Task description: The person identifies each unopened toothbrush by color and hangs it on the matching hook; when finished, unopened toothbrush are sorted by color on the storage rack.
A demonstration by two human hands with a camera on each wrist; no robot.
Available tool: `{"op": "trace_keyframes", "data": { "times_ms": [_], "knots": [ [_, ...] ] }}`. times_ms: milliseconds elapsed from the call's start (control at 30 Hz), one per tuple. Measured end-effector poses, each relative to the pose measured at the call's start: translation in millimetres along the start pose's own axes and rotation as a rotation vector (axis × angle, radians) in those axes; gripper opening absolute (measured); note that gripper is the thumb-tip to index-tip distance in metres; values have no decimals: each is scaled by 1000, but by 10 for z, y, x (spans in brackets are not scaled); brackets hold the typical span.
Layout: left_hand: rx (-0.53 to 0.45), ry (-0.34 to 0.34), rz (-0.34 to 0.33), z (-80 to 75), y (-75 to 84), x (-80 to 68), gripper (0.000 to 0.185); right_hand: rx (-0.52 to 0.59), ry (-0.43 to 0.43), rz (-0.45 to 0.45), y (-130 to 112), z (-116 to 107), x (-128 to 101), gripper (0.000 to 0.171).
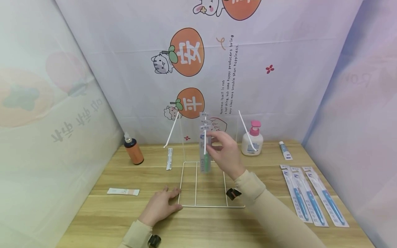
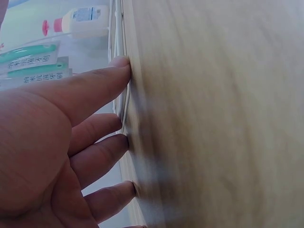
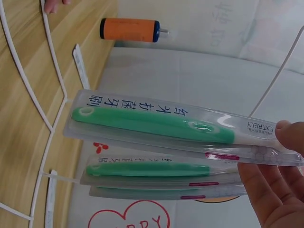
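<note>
A white wire display rack (image 1: 214,206) stands on the table, three prongs rising over its base. On the middle prong hang packaged toothbrushes with green handles, one behind another. My right hand (image 1: 227,155) pinches the frontmost toothbrush pack (image 3: 156,127) near its upper end, thumb on one side and fingers on the other. Behind it hang another green toothbrush pack (image 3: 152,170) and a third. My left hand (image 1: 161,206) rests on the table at the rack's front left corner. Its thumb and spread fingers touch the base wire (image 2: 119,33).
Three packaged blue toothbrushes (image 1: 313,196) lie at right, a toothpaste tube (image 1: 285,151) behind them. A white pump bottle (image 1: 252,143) and an orange bottle (image 1: 134,151) stand at the back. Slim sachets (image 1: 123,191) lie left of the rack. Printed cloth walls enclose the table.
</note>
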State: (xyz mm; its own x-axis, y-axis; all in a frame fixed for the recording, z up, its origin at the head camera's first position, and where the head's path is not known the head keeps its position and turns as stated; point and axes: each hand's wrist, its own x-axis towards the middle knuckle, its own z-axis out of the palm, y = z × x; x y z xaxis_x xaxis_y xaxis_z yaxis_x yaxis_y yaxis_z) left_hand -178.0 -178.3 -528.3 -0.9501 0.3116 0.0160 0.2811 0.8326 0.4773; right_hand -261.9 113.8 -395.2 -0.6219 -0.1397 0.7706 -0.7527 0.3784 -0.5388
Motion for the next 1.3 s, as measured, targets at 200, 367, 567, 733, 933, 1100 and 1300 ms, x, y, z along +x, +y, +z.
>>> {"op": "trace_keyframes", "data": {
  "times_ms": [200,367,567,733,933,1100,1300],
  "knots": [
    [0,1,0,-3,2,2,65,28,5,-2,-10,8,4,47],
    [2,-1,2,-6,8,-5,66,51,14,-8,-6,18,-1,46],
    [5,-2,10,-6,12,-13,66,65,18,-4,9,31,-10,47],
    [7,-4,12,-11,15,-13,67,64,24,-12,22,29,-11,47],
    [4,0,11,-16,24,-11,67,63,33,-32,22,22,-16,46],
    [-2,-1,9,-16,28,-6,66,66,36,-51,16,19,-12,46],
    [0,-5,11,-4,11,0,65,70,31,-52,31,21,-26,48]
  ]
}}
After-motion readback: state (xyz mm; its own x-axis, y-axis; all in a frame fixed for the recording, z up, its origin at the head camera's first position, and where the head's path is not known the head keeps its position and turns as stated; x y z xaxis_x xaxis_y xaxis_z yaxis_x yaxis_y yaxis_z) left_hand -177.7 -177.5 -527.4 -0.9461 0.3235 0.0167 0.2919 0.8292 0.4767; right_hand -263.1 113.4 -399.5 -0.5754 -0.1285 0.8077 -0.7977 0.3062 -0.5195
